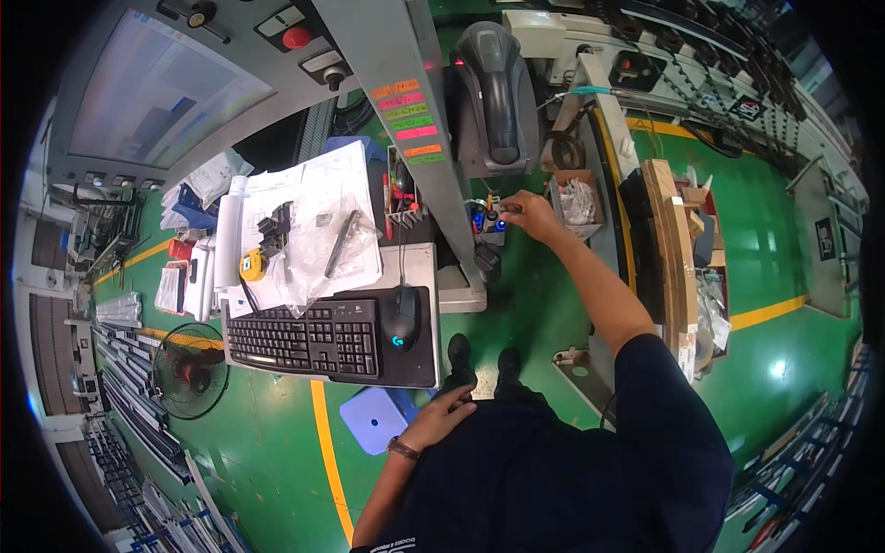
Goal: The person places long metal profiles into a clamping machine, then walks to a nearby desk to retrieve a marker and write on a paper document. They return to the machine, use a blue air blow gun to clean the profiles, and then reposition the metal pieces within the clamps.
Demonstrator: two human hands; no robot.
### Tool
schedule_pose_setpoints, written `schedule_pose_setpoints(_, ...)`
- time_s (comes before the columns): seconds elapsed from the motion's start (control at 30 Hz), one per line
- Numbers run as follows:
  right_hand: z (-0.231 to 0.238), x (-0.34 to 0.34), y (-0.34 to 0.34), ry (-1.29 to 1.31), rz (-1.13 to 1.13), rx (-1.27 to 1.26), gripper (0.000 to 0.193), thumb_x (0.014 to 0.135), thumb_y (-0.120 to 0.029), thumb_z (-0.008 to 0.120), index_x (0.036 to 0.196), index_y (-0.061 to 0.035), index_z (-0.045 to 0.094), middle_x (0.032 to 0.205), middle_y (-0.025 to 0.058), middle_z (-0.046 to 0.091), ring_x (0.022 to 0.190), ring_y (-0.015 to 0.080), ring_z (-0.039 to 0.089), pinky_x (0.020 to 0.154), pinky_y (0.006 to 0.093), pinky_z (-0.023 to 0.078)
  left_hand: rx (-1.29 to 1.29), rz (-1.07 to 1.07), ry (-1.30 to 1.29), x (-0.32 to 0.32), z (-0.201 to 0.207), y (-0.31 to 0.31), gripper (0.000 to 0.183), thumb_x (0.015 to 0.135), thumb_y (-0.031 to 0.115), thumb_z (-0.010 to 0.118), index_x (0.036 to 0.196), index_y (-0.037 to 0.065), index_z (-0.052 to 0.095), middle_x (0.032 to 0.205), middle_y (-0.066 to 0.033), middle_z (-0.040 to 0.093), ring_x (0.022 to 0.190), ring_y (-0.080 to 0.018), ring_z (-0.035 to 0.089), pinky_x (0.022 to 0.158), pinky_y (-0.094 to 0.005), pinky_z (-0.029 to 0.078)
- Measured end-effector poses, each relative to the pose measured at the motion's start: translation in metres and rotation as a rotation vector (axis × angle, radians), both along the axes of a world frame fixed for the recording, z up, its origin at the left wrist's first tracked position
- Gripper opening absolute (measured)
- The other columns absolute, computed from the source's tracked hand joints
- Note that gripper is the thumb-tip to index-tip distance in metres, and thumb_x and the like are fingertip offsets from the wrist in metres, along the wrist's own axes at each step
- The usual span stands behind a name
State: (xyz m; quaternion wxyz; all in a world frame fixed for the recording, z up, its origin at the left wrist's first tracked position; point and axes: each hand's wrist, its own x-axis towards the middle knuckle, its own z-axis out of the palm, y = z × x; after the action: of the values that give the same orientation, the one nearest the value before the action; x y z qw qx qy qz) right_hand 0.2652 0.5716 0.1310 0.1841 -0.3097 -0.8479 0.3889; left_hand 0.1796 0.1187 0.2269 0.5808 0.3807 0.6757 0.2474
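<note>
By your waist: your left hand (441, 421) is in front of your dark shirt (562, 470), fingers loosely bent and pointing right, grasping nothing that shows.
Stool: blue (376, 419), on the floor left of that hand.
Mouse and keyboard: mouse (402, 318) just beside keyboard (304, 339), ahead on your left, neither touched.
Right arm: stretched forward, elbow slightly bent, forearm angling inward to the left.
Right hand: back uppermost (533, 214), fingers drawn together at the holder; I cannot tell whether they grasp a piece or only touch one.
Holder: small and grey (491, 238), beside the post (415, 120), with several blue-tipped pieces (478, 223) standing in it.
Progress: your reach looks complete, by judgement; no piece shows clear of the holder, so the handling there looks unfinished, and how much is left cannot be told.
Box: open (579, 201), right of your right hand, holding clear bags.
Scanner: dark (498, 97), beyond the holder, apart from both hands.
</note>
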Motion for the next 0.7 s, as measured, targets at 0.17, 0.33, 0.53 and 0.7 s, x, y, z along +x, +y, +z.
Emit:
schedule_pose_setpoints(0.17,-0.009,0.011,-0.013,0.168,-0.183,-0.075,0.036,0.086,-0.024,0.079,0.115,-0.0037,0.073,0.097,0.0148,0.070,0.089,0.0302,0.069,0.080,0.0397,0.053,-0.029,0.011,0.093,-0.001,-0.006,-0.003,0.058,0.100,0.036,0.066,0.146,0.005,0.051,0.131,-0.0189,0.067,0.117,-0.0257,0.067,0.101,-0.0352,0.051)
schedule_pose_setpoints(0.33,-0.054,0.046,-0.034,0.125,-0.417,-0.064,0.031,0.096,-0.028,0.065,0.106,0.0001,0.071,0.095,0.0226,0.068,0.093,0.0408,0.067,0.080,0.0470,0.052,-0.035,0.045,0.180,0.001,-0.007,-0.004,0.060,0.097,0.042,0.067,0.144,0.006,0.055,0.126,-0.0210,0.069,0.115,-0.0315,0.068,0.099,-0.0391,0.052)
schedule_pose_setpoints(0.53,-0.062,0.110,-0.100,-0.060,-0.412,-0.202,0.061,0.105,-0.052,0.041,0.096,-0.0007,0.074,0.090,0.0208,0.072,0.087,0.0431,0.067,0.085,0.0497,0.049,-0.055,0.071,0.219,0.005,-0.023,-0.017,0.064,0.095,0.049,0.067,0.142,0.006,0.057,0.127,-0.0231,0.068,0.116,-0.0331,0.068,0.099,-0.0409,0.052)
schedule_pose_setpoints(0.7,-0.002,0.147,-0.099,-0.027,-0.381,-0.441,0.054,0.107,-0.045,0.046,0.096,-0.0003,0.073,0.071,0.0104,0.066,0.070,0.0256,0.063,0.066,0.0389,0.048,-0.101,0.000,0.232,0.016,-0.023,-0.020,0.066,0.095,0.051,0.066,0.141,0.006,0.057,0.126,-0.0228,0.068,0.115,-0.0340,0.068,0.098,-0.0415,0.053)
